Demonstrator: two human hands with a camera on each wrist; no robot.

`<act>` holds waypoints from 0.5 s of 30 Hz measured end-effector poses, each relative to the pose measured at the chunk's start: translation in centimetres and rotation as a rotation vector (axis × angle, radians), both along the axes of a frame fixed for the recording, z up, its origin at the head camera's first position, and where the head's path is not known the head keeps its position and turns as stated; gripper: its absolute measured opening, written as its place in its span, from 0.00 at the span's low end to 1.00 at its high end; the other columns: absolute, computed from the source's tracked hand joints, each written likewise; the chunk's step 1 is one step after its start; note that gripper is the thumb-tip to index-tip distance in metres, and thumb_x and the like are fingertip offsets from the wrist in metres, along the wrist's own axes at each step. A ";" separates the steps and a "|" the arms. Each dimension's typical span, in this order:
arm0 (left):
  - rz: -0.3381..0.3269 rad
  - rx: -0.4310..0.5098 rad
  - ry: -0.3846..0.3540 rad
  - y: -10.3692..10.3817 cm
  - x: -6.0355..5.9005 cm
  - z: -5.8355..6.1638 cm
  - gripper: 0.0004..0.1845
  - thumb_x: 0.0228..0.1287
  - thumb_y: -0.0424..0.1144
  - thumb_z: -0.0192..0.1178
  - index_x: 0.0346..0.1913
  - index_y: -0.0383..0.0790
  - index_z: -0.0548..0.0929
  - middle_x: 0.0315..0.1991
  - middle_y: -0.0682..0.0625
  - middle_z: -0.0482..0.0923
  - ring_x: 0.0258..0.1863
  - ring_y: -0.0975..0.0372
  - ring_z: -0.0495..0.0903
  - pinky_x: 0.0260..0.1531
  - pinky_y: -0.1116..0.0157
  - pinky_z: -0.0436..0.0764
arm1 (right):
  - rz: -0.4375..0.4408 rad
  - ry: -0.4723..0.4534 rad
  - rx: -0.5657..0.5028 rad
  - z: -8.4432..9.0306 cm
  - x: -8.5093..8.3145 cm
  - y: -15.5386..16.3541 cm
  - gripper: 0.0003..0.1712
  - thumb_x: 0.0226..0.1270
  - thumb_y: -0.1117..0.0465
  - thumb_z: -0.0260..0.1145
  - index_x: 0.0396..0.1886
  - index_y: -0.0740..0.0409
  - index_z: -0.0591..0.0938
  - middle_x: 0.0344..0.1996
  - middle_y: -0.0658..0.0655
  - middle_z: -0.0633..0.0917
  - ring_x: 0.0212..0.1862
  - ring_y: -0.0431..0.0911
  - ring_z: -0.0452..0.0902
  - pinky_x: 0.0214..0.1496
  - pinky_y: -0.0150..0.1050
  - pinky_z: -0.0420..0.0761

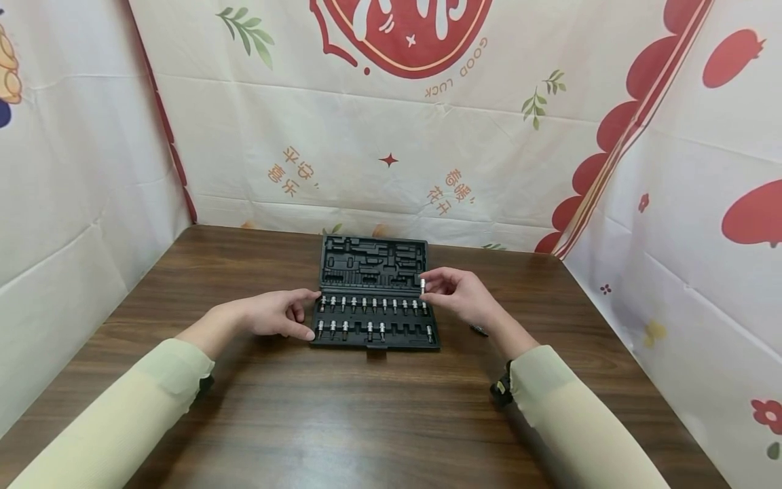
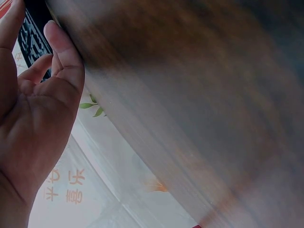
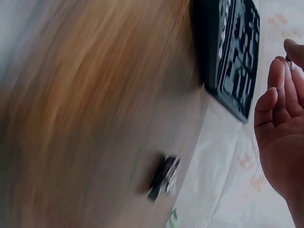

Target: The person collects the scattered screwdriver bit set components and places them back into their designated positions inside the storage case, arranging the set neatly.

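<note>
A black bit socket case (image 1: 377,292) lies unfolded on the table, its lid tipped back. Two rows of silver bit sockets (image 1: 369,331) stand in its tray, the front row with gaps. My right hand (image 1: 459,296) pinches one silver bit socket (image 1: 423,286) between thumb and fingertips, over the case's right side near the hinge. At the case's left edge, my left hand (image 1: 271,314) touches it with spread thumb and index finger, the other fingers bent. In the left wrist view, the left hand (image 2: 45,109) overlaps the case (image 2: 34,40).
A small black piece with silvery parts (image 3: 164,178) lies on the wooden table (image 1: 293,407), right of the case; my right forearm partly covers it in the head view. Printed cloth (image 1: 379,122) hangs behind the table and along both sides.
</note>
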State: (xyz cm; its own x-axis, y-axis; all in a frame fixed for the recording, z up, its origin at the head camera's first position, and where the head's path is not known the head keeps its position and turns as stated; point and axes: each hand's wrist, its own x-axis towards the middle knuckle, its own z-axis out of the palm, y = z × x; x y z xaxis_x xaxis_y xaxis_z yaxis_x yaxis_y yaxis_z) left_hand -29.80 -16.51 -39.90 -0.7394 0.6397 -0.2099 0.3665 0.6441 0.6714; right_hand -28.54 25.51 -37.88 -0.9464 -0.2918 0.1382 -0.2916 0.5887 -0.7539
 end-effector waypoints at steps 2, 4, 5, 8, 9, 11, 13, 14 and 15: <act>0.000 -0.001 -0.001 0.0 0.0 0.0 0.50 0.71 0.50 0.76 0.86 0.36 0.62 0.47 0.45 0.80 0.40 0.58 0.77 0.43 0.60 0.79 | 0.015 -0.013 -0.002 -0.1 0.0 -0.8 0.25 0.73 0.59 0.79 0.66 0.60 0.87 0.47 0.56 0.90 0.43 0.48 0.82 0.42 0.35 0.81; -0.001 -0.005 0.002 0.0 0.0 0.1 0.50 0.71 0.50 0.76 0.86 0.36 0.62 0.47 0.45 0.80 0.40 0.58 0.77 0.43 0.60 0.78 | 0.031 -0.023 0.000 -0.2 0.0 -1.5 0.25 0.73 0.59 0.79 0.66 0.61 0.87 0.47 0.57 0.90 0.43 0.49 0.81 0.42 0.35 0.81; -0.001 -0.006 0.004 0.0 0.0 0.1 0.50 0.71 0.50 0.76 0.86 0.36 0.62 0.47 0.45 0.80 0.40 0.58 0.77 0.43 0.60 0.78 | 0.040 -0.025 0.004 -0.3 0.0 -1.9 0.25 0.73 0.59 0.79 0.66 0.61 0.87 0.47 0.57 0.90 0.43 0.49 0.81 0.41 0.35 0.81; 0.001 -0.010 0.004 0.0 0.0 0.1 0.50 0.71 0.50 0.76 0.86 0.36 0.62 0.47 0.45 0.80 0.40 0.58 0.77 0.44 0.60 0.78 | 0.071 -0.024 0.029 -0.6 -0.1 -3.0 0.25 0.73 0.59 0.79 0.66 0.60 0.87 0.47 0.56 0.91 0.42 0.48 0.81 0.41 0.35 0.80; 0.001 -0.010 0.003 0.0 0.0 0.1 0.50 0.71 0.50 0.76 0.86 0.37 0.62 0.47 0.45 0.80 0.40 0.58 0.77 0.44 0.60 0.78 | 0.083 -0.021 0.042 -0.7 -0.1 -3.3 0.24 0.73 0.59 0.78 0.66 0.60 0.87 0.47 0.55 0.91 0.41 0.47 0.81 0.40 0.35 0.80; 0.003 -0.009 0.000 0.0 0.1 0.2 0.50 0.71 0.50 0.76 0.86 0.37 0.62 0.47 0.45 0.80 0.40 0.58 0.77 0.44 0.60 0.78 | 0.104 -0.019 0.062 -0.8 -0.1 -4.1 0.24 0.73 0.59 0.79 0.65 0.59 0.88 0.46 0.54 0.92 0.40 0.47 0.81 0.39 0.35 0.79; 0.003 -0.007 -0.003 0.0 0.1 0.2 0.50 0.71 0.50 0.76 0.87 0.37 0.61 0.47 0.45 0.80 0.40 0.58 0.77 0.44 0.60 0.78 | 0.125 -0.016 0.084 -1.0 -0.1 -4.8 0.23 0.72 0.59 0.79 0.64 0.58 0.88 0.44 0.52 0.92 0.39 0.46 0.80 0.38 0.35 0.78; 0.003 -0.005 -0.004 0.0 0.1 0.2 0.50 0.71 0.50 0.76 0.87 0.37 0.61 0.47 0.45 0.80 0.40 0.58 0.77 0.44 0.60 0.78 | 0.142 -0.011 0.096 -1.1 -0.2 -5.2 0.22 0.72 0.59 0.79 0.63 0.59 0.89 0.44 0.52 0.92 0.38 0.45 0.80 0.38 0.35 0.78; 0.003 -0.005 -0.005 0.0 0.1 0.1 0.50 0.71 0.50 0.76 0.87 0.37 0.61 0.47 0.45 0.80 0.40 0.58 0.77 0.44 0.60 0.78 | 0.154 -0.012 0.108 -1.1 -0.2 -5.6 0.21 0.72 0.59 0.79 0.62 0.58 0.89 0.43 0.51 0.91 0.38 0.44 0.80 0.37 0.35 0.78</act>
State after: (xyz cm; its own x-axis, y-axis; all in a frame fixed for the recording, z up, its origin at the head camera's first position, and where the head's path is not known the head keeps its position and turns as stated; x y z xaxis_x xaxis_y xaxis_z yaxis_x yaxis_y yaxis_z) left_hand -29.71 -16.54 -39.75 -0.7403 0.6365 -0.2162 0.3616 0.6482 0.6702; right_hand -28.74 19.92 -38.98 -0.8910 -0.4455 0.0870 -0.3753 0.6153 -0.6932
